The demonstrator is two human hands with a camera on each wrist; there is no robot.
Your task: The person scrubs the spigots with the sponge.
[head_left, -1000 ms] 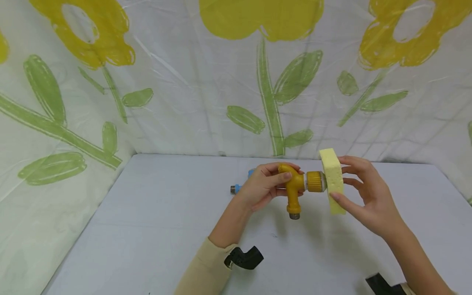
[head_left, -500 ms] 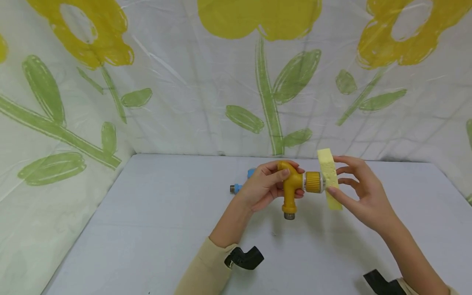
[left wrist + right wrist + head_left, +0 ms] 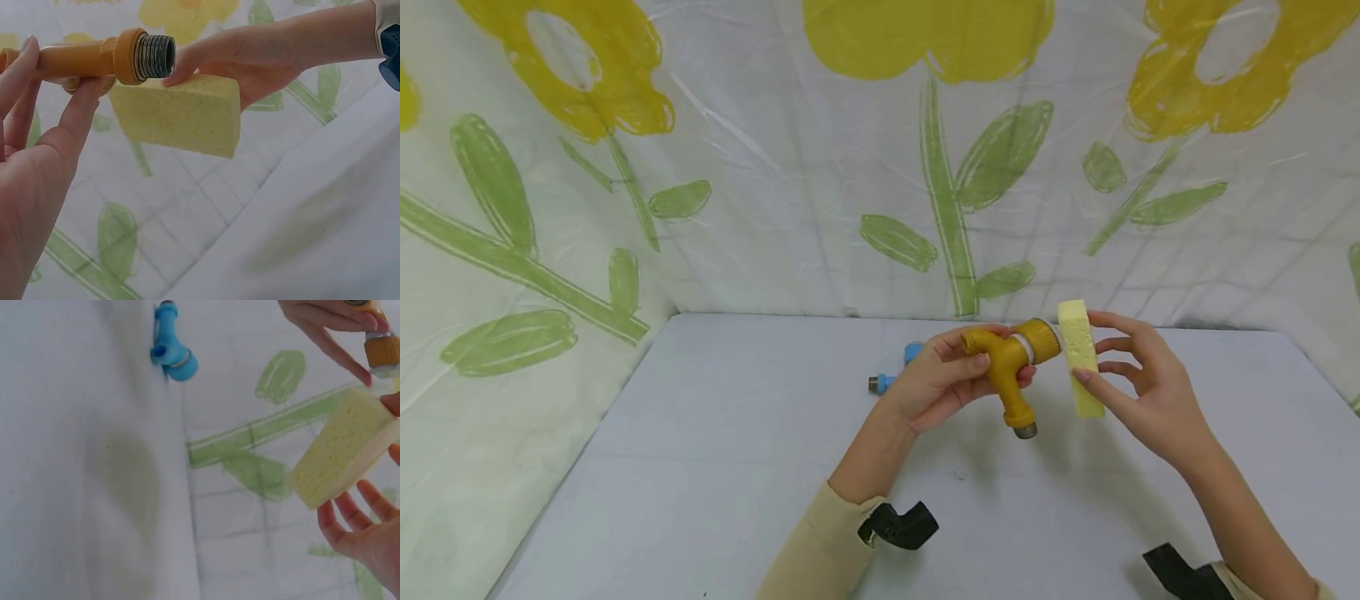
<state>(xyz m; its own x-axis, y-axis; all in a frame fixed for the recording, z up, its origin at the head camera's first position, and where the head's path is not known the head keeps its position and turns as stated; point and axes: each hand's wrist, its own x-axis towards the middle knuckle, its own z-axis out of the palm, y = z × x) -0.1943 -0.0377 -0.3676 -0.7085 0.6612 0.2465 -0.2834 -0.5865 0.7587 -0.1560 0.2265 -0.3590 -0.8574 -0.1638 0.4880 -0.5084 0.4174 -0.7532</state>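
Note:
My left hand [image 3: 942,377] grips a yellow plastic tap [image 3: 1009,362] above the table, its spout pointing down and to the right. The tap's threaded metal end [image 3: 156,56] shows in the left wrist view. My right hand [image 3: 1138,387] pinches a pale yellow sponge [image 3: 1081,357] between thumb and fingers, upright, just right of the tap's knurled yellow collar [image 3: 1041,337]. The sponge [image 3: 345,449] fills the right side of the right wrist view, and it appears again as the sponge [image 3: 181,115] beneath the tap's threads.
A blue tap [image 3: 895,371] lies on the white table [image 3: 715,433] behind my left hand; the blue tap [image 3: 170,350] also shows in the right wrist view. A flower-printed plastic sheet [image 3: 820,167] walls the table on the back and sides.
My left hand has tilted the yellow tap, swinging its collar end up and its spout to the right. The sponge has come slightly away from the collar.

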